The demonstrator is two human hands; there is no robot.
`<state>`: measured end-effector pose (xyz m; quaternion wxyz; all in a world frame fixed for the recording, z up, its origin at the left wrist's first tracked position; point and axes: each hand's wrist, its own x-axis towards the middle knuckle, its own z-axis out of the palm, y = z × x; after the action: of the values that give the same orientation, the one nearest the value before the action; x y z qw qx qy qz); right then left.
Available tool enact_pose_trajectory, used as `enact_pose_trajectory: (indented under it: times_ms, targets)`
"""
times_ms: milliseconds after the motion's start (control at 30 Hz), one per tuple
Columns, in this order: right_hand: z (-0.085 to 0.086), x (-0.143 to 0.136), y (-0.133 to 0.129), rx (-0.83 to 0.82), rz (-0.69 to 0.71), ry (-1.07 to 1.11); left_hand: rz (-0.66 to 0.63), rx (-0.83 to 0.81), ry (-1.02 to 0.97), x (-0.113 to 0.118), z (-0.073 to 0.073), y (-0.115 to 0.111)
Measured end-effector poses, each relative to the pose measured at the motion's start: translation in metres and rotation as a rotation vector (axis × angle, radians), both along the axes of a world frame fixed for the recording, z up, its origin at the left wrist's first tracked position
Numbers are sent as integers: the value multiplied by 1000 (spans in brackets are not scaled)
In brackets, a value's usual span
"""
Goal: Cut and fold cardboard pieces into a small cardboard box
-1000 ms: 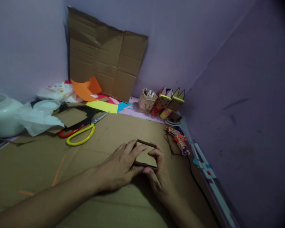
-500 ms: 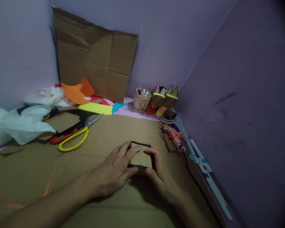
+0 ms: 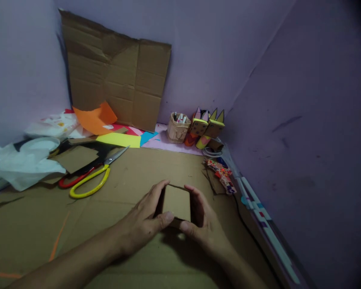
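A small cardboard box [image 3: 177, 202] is held between my two hands, low above a cardboard-covered surface [image 3: 138, 168]. My left hand [image 3: 150, 216] grips its left side, with the thumb at the near left corner and the fingers along the side. On the right side, my right hand [image 3: 203, 218] curls round the box, its thumb at the near edge and a fingertip by the far right corner. The flat top of the box shows between the hands. A shadow falls on the surface below it.
Scissors [image 3: 92, 180] with red and yellow handles lie at left, near crumpled white plastic [image 3: 21, 164]. Coloured paper [image 3: 118, 139], a pen holder [image 3: 178, 127] and two eared cardboard figures [image 3: 209, 126] stand behind. A patterned glue gun [image 3: 221, 173] with a black cord lies at right.
The fingers of both hands have moved off the box's top to its sides, and the top is now more exposed. The box looks slightly lower and turned. The view has shifted a little.
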<state>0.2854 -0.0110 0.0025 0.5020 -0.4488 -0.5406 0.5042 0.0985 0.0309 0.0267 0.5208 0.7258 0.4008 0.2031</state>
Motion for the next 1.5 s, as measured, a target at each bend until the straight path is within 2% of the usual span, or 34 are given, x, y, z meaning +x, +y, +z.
enact_pose_trajectory:
  times_ms: [100, 200, 300, 467, 600, 733, 833, 933, 1000, 1133, 1233, 1300, 1400, 1500]
  targets:
    - [-1, 0, 0, 10, 7, -5, 47, -77, -75, 2, 3, -1]
    - [-3, 0, -1, 19, 24, 13, 120, -88, -148, 5, 2, 1]
    - [-5, -1, -1, 40, 27, 51, 171, -110, -258, 9, -5, 3]
    - [-6, -7, 4, 95, -13, 177, 239, -246, -515, 21, -23, 4]
    - [-9, -11, 9, 170, -43, 196, 266, -307, -618, 28, -28, 4]
    - [-11, -10, 11, 182, -65, 154, 226, -193, -534, 26, -23, 2]
    - [-12, -10, 12, 192, -104, 159, 135, -40, -372, 23, -18, 0]
    - [-12, -12, 12, 200, -131, 217, 65, 45, -296, 23, -15, 0]
    - [-12, -13, 13, 197, -149, 258, 72, 83, -271, 24, -14, 0]
    - [-11, -19, 17, 172, -184, 326, 170, 147, -256, 27, -11, 2]
    - [-4, -24, 22, 179, -184, 342, 215, 56, -335, 27, -5, 5]
    - [3, -26, 26, 192, -143, 352, 212, -95, -445, 25, 0, 7]
    - [13, -27, 30, 177, 15, 348, 237, -371, -661, 19, 9, 10]
    - [17, -25, 32, 266, 141, 91, 321, -526, -842, 13, 17, 14]
